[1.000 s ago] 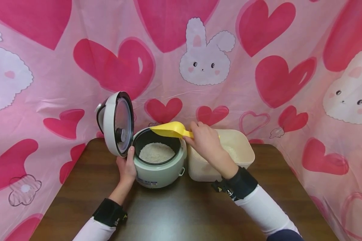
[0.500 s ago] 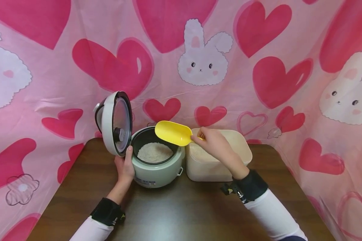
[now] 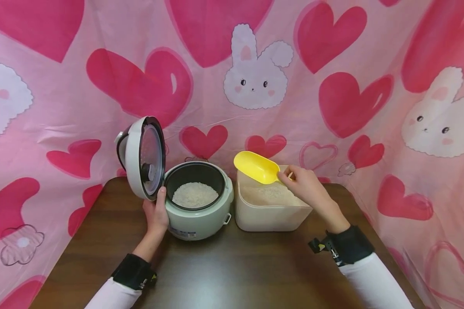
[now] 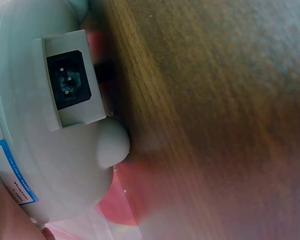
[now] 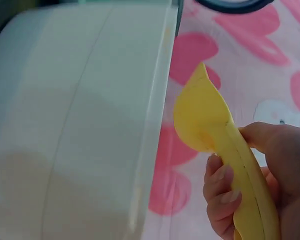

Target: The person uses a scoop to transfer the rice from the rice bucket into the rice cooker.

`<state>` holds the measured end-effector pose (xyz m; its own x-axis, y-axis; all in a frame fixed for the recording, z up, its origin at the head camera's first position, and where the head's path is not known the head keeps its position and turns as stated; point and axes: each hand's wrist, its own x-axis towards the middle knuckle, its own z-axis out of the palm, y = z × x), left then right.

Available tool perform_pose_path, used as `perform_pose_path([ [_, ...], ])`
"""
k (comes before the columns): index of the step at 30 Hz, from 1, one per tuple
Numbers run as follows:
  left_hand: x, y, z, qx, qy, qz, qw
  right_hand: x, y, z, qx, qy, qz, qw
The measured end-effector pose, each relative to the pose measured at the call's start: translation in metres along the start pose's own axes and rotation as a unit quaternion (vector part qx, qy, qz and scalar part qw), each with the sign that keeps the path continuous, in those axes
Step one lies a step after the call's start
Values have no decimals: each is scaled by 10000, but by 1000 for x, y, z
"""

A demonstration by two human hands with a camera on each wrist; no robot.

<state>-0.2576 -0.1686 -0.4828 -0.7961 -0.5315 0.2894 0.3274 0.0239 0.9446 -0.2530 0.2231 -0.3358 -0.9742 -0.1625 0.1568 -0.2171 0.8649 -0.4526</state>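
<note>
A pale green rice cooker (image 3: 199, 223) stands on the table with its lid (image 3: 133, 159) raised on the left. White rice (image 3: 195, 195) lies in its dark inner pot (image 3: 195, 169). My left hand (image 3: 156, 214) holds the lid's lower edge at the hinge, thumb in front; its other fingers are partly hidden behind. My right hand (image 3: 305, 184) grips a yellow scoop (image 3: 257, 167) by the handle, above the cream bin (image 3: 268, 219). The scoop's bowl looks bare inside. In the right wrist view, fingers (image 5: 222, 182) and thumb curl round the scoop's handle.
More rice (image 3: 274, 193) lies in the cream bin, right beside the cooker. A power socket (image 4: 70, 80) shows on the cooker's side in the left wrist view. The brown table (image 3: 224, 274) meets a pink heart-patterned curtain (image 3: 205, 98) at the back.
My right hand carries the scoop rightward from over the cooker to over the bin, turning its bowl upward. The left hand stays at the lid.
</note>
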Motion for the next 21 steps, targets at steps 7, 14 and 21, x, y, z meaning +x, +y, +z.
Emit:
perform_pose_path([
  [7, 1, -2, -1, 70, -123, -59, 9999, -13, 21, -21, -721, 92, 382, 9966],
  [14, 1, -2, -1, 138, -207, -189, 9995, -23, 22, -24, -1674, -161, 885, 9818],
  [21, -1, -3, -3, 85, -104, -124, 9998, -20, 9, -11, -2894, 105, 593, 9553],
])
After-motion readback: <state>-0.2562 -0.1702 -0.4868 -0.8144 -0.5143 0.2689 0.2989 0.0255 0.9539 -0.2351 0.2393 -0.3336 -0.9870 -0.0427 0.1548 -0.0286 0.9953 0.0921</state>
